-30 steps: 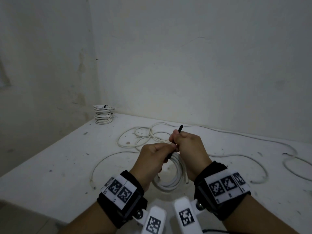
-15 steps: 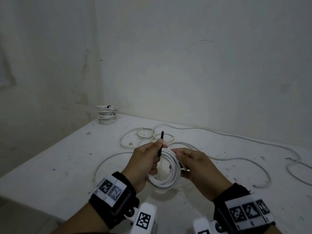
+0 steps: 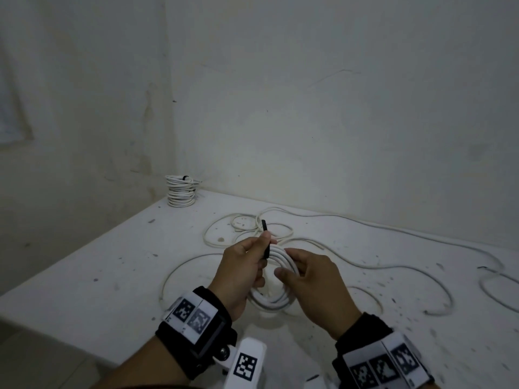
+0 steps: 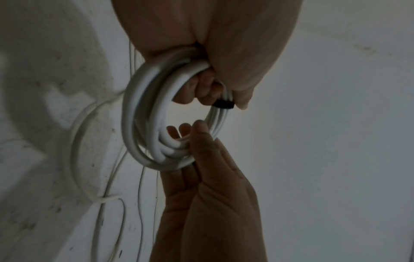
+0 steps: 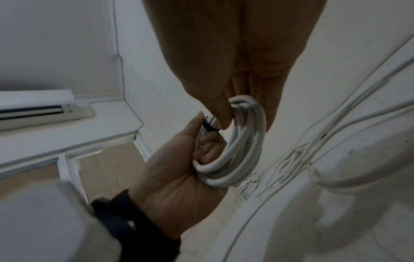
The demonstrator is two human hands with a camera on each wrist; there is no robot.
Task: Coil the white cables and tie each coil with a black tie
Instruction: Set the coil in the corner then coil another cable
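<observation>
Fingers of the left hand (image 3: pixel 241 265) curl round one side of a white coil (image 3: pixel 276 276) and pinch a black tie (image 3: pixel 264 240) against it, the tie's free end poking up past the thumb. Opposite, the right hand (image 3: pixel 314 282) hooks its fingers through the ring and pinches the strands on the other side, so the coil hangs in the air between both hands, above the counter (image 3: pixel 92 265).

Judging by how the turns keep their round shape yet sit unevenly, the cable looks light, smooth and springy, likely to fan apart if either grip slackens. A sensible hold is right beside the tie, squeezing all turns into one bundle while the tie is drawn round. The tie looks thin and pliable, and could slip out of a loose pinch.

Beyond the hands, loose cables (image 3: pixel 365 265) sprawl in loops and long runs over the speckled counter, some directly behind the coil. None appears caught in it, though the wrist views do not settle that. At the far left corner, against the wall, a stack of finished coils (image 3: pixel 181 192) stands well apart, a black tie showing on the top one. Nothing blocks the hands.
</observation>
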